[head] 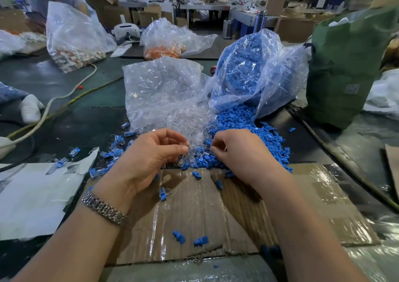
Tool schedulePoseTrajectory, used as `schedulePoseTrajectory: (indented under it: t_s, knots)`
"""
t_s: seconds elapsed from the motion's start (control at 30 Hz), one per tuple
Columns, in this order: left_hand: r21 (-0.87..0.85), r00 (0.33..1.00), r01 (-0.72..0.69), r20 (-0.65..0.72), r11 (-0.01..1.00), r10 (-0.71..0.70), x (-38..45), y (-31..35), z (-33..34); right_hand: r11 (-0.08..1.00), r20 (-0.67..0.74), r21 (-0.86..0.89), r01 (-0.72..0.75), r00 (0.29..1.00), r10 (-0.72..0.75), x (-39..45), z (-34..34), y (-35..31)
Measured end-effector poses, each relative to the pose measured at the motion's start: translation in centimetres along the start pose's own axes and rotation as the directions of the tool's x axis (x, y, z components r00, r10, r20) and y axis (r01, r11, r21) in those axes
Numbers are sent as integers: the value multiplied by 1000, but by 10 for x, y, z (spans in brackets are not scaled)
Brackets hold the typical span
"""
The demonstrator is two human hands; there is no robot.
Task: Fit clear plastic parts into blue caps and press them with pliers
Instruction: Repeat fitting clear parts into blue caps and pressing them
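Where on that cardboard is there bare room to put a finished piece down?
Bare cardboard lies between the two forearms, and right of the right arm. Crowded: the blue caps and clear parts heaped beyond the hands.

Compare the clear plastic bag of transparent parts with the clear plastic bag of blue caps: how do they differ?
The clear plastic bag of transparent parts sits left and lies flatter; the clear plastic bag of blue caps sits right and bulges taller. The first spills see-through pieces near the left hand, the second spills a wide blue heap by the right hand. Both are crinkled, open toward the person, and rest on the dark table.
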State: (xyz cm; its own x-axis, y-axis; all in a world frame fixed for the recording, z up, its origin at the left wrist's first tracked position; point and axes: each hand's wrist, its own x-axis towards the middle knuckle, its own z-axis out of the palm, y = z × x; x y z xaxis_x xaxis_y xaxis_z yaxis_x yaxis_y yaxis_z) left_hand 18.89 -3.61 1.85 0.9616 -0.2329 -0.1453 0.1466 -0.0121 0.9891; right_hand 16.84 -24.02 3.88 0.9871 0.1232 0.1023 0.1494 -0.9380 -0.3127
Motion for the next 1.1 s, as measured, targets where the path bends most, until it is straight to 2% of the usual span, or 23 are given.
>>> schedulePoseTrajectory:
  t_s: [0.07,0.13,0.23,0.37,0.77,0.93,1.03,1.1]
  knots:
    - [19,1000,-13,22,1000,12,0,-1,0,974,-79,225,3,997,15,1,0,2]
    - [27,999,-32,43,999,31,-1,-2,1,884,-104,466,31,994,21,1,-2,2]
    - [21,996,-58,67,998,56,0,-3,1,744,-107,660,101,993,-40,-1,-5,1]
    - [-14,995,-46,88,999,47,0,-5,2,746,-138,642,176,984,-113,-1,-5,-1]
    - [-140,992,-42,112,989,58,-1,-4,4,802,-211,541,252,964,-161,0,-1,-1]
    - [-158,995,-46,82,986,60,0,-4,7,832,-238,475,288,952,-194,-1,2,-5]
    - [-166,995,-45,79,985,58,0,-5,6,835,-227,475,278,955,-189,-1,1,-7]
    - [-177,993,-41,101,983,60,0,-4,5,828,-190,519,214,973,-132,0,-2,-4]
